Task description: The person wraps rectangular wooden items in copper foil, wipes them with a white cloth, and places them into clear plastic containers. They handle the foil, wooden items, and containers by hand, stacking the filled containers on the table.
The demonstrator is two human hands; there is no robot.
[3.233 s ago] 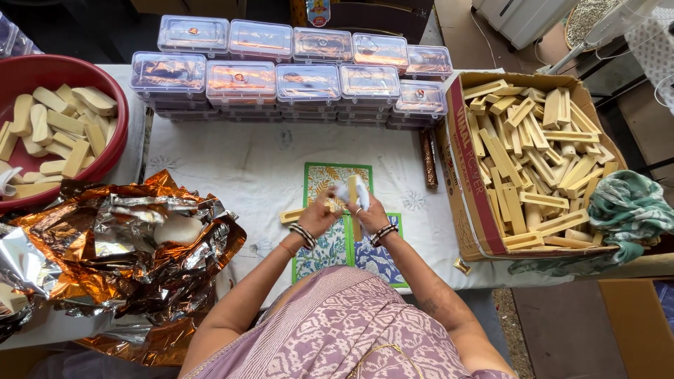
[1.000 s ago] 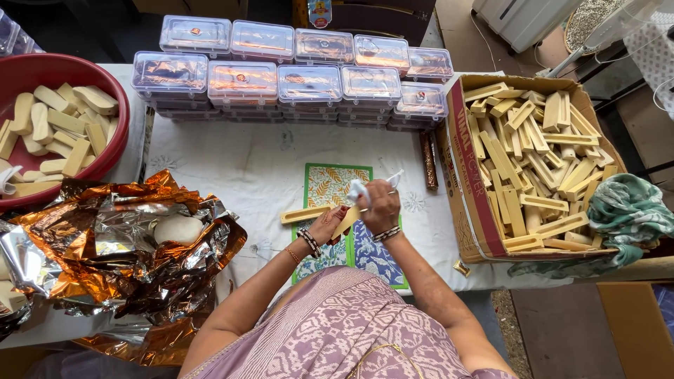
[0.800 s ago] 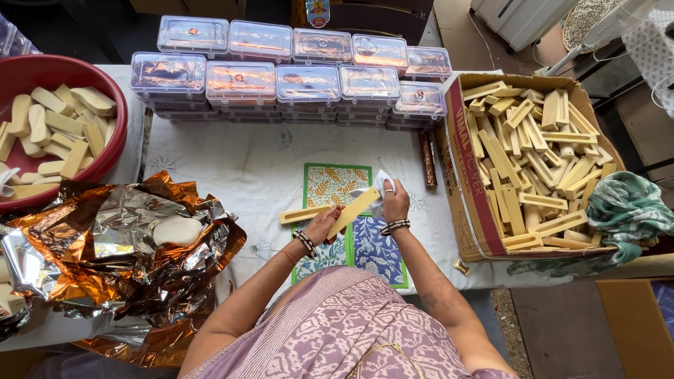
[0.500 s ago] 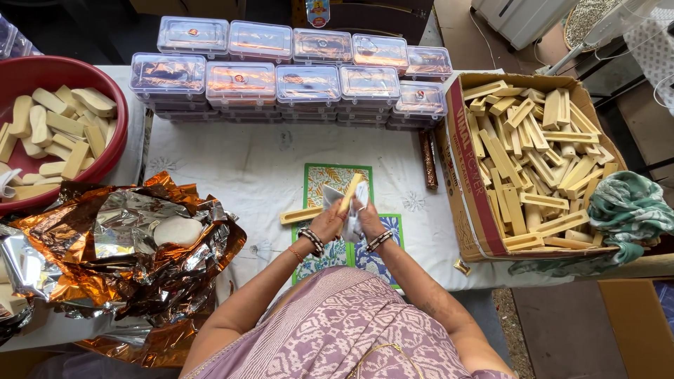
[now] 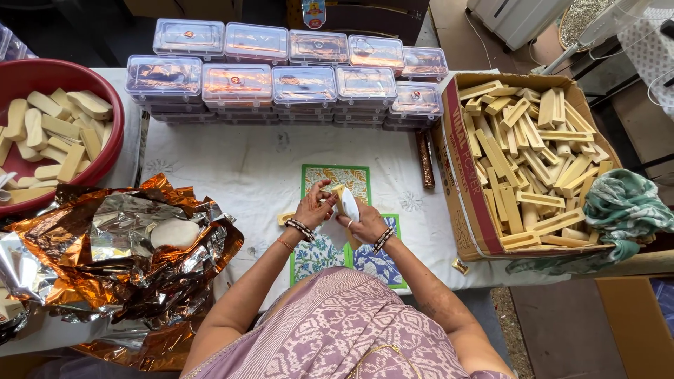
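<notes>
Both hands grip one pale wooden stick (image 5: 340,194): left hand (image 5: 313,208) pinching it, right hand (image 5: 363,223) pressing a soft white cloth (image 5: 349,203) against it. Right of them, a cardboard box (image 5: 460,161) brims with similar sticks.

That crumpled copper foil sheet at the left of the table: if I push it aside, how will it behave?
The foil sheet looks thin and creased, so probably light and floppy, crumpling rather than sliding. The white lump resting on it may roll off.
</notes>
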